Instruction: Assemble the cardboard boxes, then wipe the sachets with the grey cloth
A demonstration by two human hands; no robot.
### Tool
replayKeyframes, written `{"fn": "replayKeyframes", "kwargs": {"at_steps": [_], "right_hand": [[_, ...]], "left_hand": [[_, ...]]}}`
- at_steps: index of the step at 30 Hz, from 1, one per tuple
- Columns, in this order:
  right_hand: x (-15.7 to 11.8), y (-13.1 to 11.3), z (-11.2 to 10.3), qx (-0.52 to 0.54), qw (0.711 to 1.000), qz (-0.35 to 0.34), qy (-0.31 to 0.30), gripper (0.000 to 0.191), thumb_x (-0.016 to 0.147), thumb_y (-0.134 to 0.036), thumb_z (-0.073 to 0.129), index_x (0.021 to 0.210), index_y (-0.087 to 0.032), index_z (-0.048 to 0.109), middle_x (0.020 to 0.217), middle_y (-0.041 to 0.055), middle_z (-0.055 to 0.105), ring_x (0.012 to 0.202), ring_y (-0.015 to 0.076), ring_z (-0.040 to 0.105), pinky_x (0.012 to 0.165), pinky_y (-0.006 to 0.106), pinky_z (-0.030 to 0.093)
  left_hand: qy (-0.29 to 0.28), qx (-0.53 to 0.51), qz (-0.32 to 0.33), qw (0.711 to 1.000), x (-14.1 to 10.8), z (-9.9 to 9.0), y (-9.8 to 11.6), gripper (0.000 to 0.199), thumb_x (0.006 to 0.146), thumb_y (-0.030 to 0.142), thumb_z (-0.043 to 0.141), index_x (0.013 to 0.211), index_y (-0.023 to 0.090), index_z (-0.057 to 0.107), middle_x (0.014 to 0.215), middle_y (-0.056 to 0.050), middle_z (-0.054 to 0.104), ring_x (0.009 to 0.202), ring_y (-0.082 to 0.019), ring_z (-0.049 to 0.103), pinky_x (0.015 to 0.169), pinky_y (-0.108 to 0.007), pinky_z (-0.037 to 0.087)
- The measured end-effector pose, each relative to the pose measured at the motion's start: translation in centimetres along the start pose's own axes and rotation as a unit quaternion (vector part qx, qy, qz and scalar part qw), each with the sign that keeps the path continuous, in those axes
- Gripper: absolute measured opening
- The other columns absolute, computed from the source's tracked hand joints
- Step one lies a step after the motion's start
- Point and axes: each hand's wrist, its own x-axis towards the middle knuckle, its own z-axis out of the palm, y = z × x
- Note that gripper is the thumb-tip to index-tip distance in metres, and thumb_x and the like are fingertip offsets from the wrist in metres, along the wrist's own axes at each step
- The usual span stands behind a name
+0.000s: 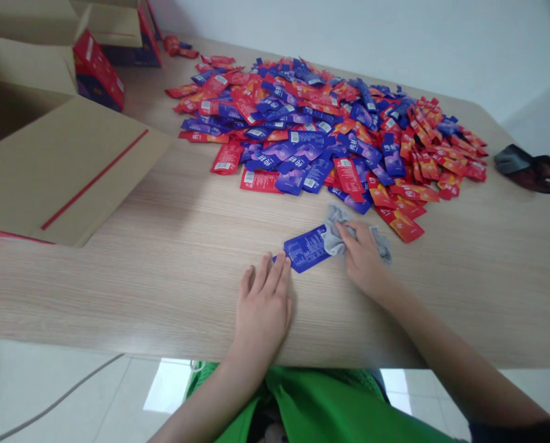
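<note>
A blue printed pouch [306, 248] lies flat on the wooden table [187, 283], its long side running from lower left to upper right. My left hand [264, 301] rests on the table with fingers stretched out, its fingertips pressing the pouch's left end. A crumpled grey cloth [334, 237] is gripped in my right hand [365, 255] and covers the pouch's right end. Just beyond, a big heap of red and blue pouches [298, 147] spreads across the table, the nearest ones a short way from the cloth.
An open cardboard box [72, 166] stands at the left, one flap reaching over the table. Behind it is another open box [131, 49]. A dark, shiny object [528, 169] lies at the right edge. The white wall [371, 37] bounds the table's back.
</note>
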Motion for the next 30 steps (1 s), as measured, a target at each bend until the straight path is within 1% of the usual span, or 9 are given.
{"fn": "replayKeyframes", "kwargs": {"at_steps": [3, 6, 8, 11, 16, 20, 25, 27, 30], "right_hand": [[0.8, -2.4, 0.2, 0.046, 0.998, -0.024, 0.039, 0.067, 0.085, -0.003, 0.035, 0.15, -0.02, 0.036, 0.134, 0.0157, 0.045, 0.128, 0.0296, 0.042, 0.105, 0.051, 0.039], [1.4, -6.2, 1.2, 0.042, 0.993, -0.105, -0.022, 0.056, 0.09, -0.008, 0.038, 0.145, -0.016, 0.043, 0.139, 0.0159, 0.047, 0.121, 0.0286, 0.046, 0.102, 0.047, 0.041], [1.4, -7.2, 1.8, 0.01, 0.989, -0.134, -0.069, 0.051, 0.092, -0.011, 0.039, 0.142, -0.016, 0.048, 0.141, 0.015, 0.049, 0.114, 0.0289, 0.048, 0.098, 0.047, 0.042], [0.9, -5.1, 2.0, -0.036, 0.992, -0.096, -0.074, 0.054, 0.09, -0.009, 0.039, 0.143, -0.014, 0.047, 0.142, 0.0165, 0.047, 0.112, 0.0307, 0.047, 0.097, 0.049, 0.042], [0.7, 0.3, 0.7, -0.025, 1.0, -0.004, -0.004, 0.065, 0.085, -0.005, 0.038, 0.149, -0.016, 0.038, 0.131, 0.0188, 0.048, 0.117, 0.0334, 0.046, 0.097, 0.053, 0.043], [1.5, -2.4, 0.5, 0.05, 0.998, -0.022, 0.04, 0.071, 0.086, -0.004, 0.037, 0.154, -0.021, 0.026, 0.131, 0.0155, 0.047, 0.12, 0.0302, 0.045, 0.101, 0.05, 0.041], [1.6, -7.1, 1.8, 0.026, 0.989, -0.13, -0.06, 0.057, 0.087, -0.005, 0.04, 0.143, -0.016, 0.047, 0.136, 0.0149, 0.051, 0.111, 0.0288, 0.047, 0.096, 0.047, 0.044], [1.3, -6.5, 2.1, 0.006, 0.992, -0.111, -0.066, 0.058, 0.085, -0.003, 0.042, 0.14, -0.016, 0.051, 0.136, 0.0145, 0.052, 0.109, 0.029, 0.047, 0.095, 0.047, 0.045], [0.8, -3.4, 1.8, -0.009, 0.998, -0.046, -0.044, 0.063, 0.08, 0.001, 0.041, 0.139, -0.017, 0.053, 0.136, 0.0154, 0.051, 0.109, 0.03, 0.047, 0.095, 0.049, 0.045]], "left_hand": [[0.003, 0.002, 0.003, 1.0, 0.0, 0.1, 0.0, 0.059, 0.086, 0.012, 0.042, 0.144, 0.015, 0.047, 0.153, -0.004, 0.042, 0.142, -0.028, 0.039, 0.111, -0.053, 0.037], [0.001, 0.011, 0.004, 1.0, 0.0, 0.1, 0.0, 0.052, 0.086, 0.014, 0.044, 0.137, 0.013, 0.056, 0.147, -0.009, 0.05, 0.141, -0.03, 0.039, 0.112, -0.053, 0.036], [-0.003, 0.016, 0.002, 1.0, 0.0, 0.1, 0.1, 0.049, 0.086, 0.015, 0.046, 0.133, 0.014, 0.059, 0.145, -0.009, 0.053, 0.141, -0.029, 0.04, 0.113, -0.052, 0.035], [-0.003, 0.016, -0.002, 1.0, 0.0, 0.0, 0.2, 0.055, 0.086, 0.014, 0.044, 0.14, 0.017, 0.052, 0.15, -0.005, 0.046, 0.142, -0.028, 0.039, 0.112, -0.051, 0.037], [0.0, 0.008, -0.004, 1.0, 0.1, -0.1, 0.3, 0.059, 0.086, 0.013, 0.044, 0.145, 0.017, 0.047, 0.152, -0.005, 0.043, 0.141, -0.03, 0.04, 0.11, -0.053, 0.038], [0.001, 0.009, -0.003, 1.0, 0.1, 0.0, 0.3, 0.058, 0.085, 0.013, 0.044, 0.143, 0.016, 0.049, 0.151, -0.006, 0.045, 0.141, -0.031, 0.04, 0.109, -0.054, 0.039], [-0.011, 0.012, -0.008, 1.0, 0.1, 0.0, 0.3, 0.05, 0.085, 0.015, 0.046, 0.134, 0.014, 0.058, 0.144, -0.007, 0.054, 0.141, -0.03, 0.04, 0.112, -0.054, 0.037], [-0.009, 0.012, -0.009, 1.0, 0.1, 0.1, 0.3, 0.054, 0.085, 0.014, 0.044, 0.138, 0.015, 0.054, 0.147, -0.006, 0.051, 0.141, -0.029, 0.039, 0.112, -0.054, 0.037], [-0.004, 0.01, -0.009, 1.0, 0.1, 0.2, 0.3, 0.059, 0.086, 0.013, 0.042, 0.145, 0.017, 0.046, 0.152, -0.002, 0.043, 0.142, -0.029, 0.038, 0.111, -0.054, 0.038]]}}
